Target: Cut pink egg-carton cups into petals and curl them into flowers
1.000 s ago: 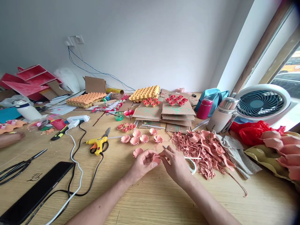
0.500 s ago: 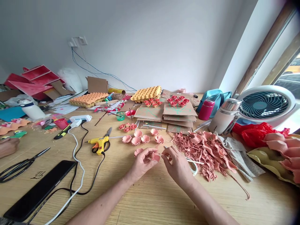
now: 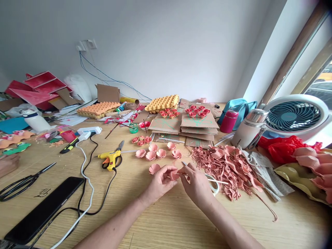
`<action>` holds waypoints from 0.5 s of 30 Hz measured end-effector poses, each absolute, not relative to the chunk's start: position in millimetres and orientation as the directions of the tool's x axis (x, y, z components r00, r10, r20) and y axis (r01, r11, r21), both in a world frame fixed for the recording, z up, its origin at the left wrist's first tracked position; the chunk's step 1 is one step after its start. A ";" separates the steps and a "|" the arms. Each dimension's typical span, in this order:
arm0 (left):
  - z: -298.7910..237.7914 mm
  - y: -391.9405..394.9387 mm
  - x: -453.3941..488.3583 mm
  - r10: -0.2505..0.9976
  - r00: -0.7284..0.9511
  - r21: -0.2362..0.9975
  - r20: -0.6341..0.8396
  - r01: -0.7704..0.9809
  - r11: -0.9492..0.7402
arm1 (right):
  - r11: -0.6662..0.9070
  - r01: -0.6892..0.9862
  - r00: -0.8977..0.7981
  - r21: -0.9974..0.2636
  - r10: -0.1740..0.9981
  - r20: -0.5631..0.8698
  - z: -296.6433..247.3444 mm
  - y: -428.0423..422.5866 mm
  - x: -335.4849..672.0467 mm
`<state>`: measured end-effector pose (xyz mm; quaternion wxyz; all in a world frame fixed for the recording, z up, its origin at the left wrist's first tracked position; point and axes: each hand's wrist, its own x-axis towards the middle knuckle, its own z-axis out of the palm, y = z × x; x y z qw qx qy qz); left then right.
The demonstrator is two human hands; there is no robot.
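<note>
My left hand (image 3: 161, 181) pinches a small pink paper flower cup (image 3: 174, 175) at the middle of the wooden table (image 3: 166, 221). My right hand (image 3: 196, 185) meets it from the right, fingers closed on a thin white stick (image 3: 216, 181) that points into the cup. Another pink cup (image 3: 154, 168) lies just left of my left hand. Several more pink cups (image 3: 156, 153) sit in a cluster a little farther back. A heap of pink cut scraps (image 3: 228, 164) lies right of my right hand.
A yellow glue gun (image 3: 110, 159), scissors (image 3: 23, 183), a black phone (image 3: 41, 211) and cables lie to the left. Cardboard stacks with red flowers (image 3: 197, 119), egg trays (image 3: 162, 102), a thermos (image 3: 249, 128) and a fan (image 3: 292, 116) stand behind and right. Another person's hand (image 3: 7, 164) shows at far left.
Both hands have kept working the pink cup in about the same spot. The head view shifted slightly. The other person's hand at far left moved lower.
</note>
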<state>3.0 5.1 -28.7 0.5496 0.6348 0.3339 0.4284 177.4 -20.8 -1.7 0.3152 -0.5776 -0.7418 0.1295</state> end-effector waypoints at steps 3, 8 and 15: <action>-26.6 4.3 3.6 0.887 0.427 0.984 0.175 -0.038 -0.175 | 0.292 0.804 -0.135 -0.518 0.938 0.320 -1.2 -20.9 177.1; -27.8 6.2 3.5 0.884 0.429 0.983 0.185 -0.066 -0.174 | 0.307 0.793 -0.129 -0.526 0.929 0.347 -5.3 -20.5 177.5; -29.2 3.9 3.5 0.896 0.424 0.991 0.131 -0.072 -0.111 | 0.324 0.801 -0.146 -0.503 0.921 0.360 -2.8 -21.4 177.8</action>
